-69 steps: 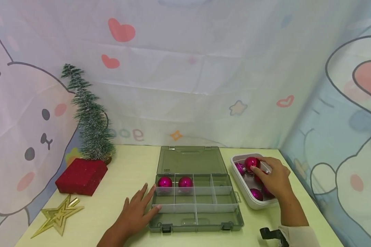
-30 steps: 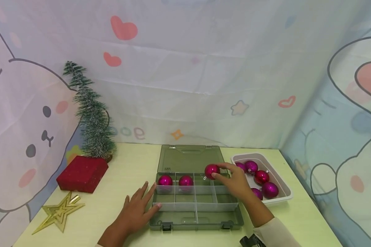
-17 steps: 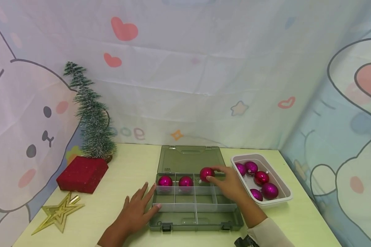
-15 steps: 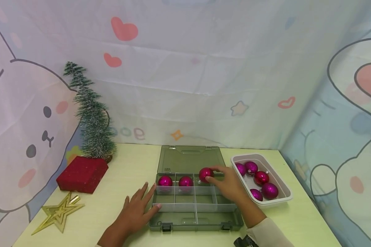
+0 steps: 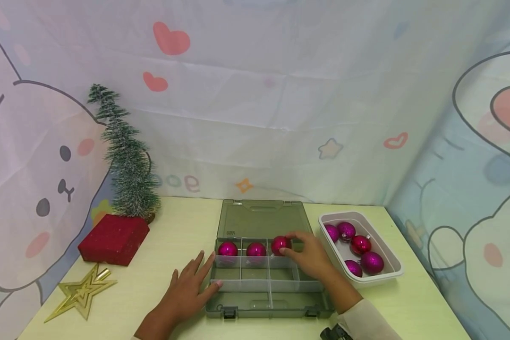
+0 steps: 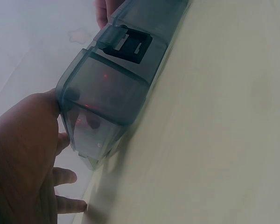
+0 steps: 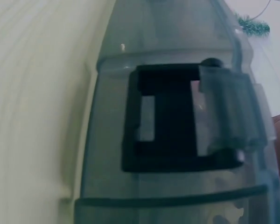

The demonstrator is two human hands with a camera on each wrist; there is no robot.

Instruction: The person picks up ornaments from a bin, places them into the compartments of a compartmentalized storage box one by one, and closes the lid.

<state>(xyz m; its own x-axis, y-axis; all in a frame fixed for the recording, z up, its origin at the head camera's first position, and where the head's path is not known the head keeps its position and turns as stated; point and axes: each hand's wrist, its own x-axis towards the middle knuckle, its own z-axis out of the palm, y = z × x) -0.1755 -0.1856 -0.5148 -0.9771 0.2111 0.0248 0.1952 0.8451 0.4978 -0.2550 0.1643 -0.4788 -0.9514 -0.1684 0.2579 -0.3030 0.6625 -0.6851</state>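
Three glossy magenta balls sit in the back row of a green divided box [image 5: 272, 312], one of them, the held ball [image 5: 281, 245], pinched between thumb and fingers of the right hand [image 5: 312, 257]. It lies within the third compartment from the 9 o'clock end; whether it touches the floor there, I cannot tell. The other two, the end ball [image 5: 227, 249] and the middle ball [image 5: 256, 250], fill the first and second compartments. The left hand [image 5: 184, 293] is wide, its fingers spread and straight against the box's 9 o'clock side. The clear lid [image 5: 263, 219] is folded open toward 12 o'clock, and two dark latches [image 5: 229, 312] line the 6 o'clock wall.

Taking the box as the dial's centre, a white tub [image 5: 378, 277] stands at 2 o'clock with five balls inside, four glittery purple and one shiny red. Toward 10 o'clock a small frosted tree [image 5: 129, 160] rises behind a red block [image 5: 112, 238]. At 9 o'clock, well apart from the box, a gold star [image 5: 80, 293] lies on the pale tabletop [image 5: 182, 222].
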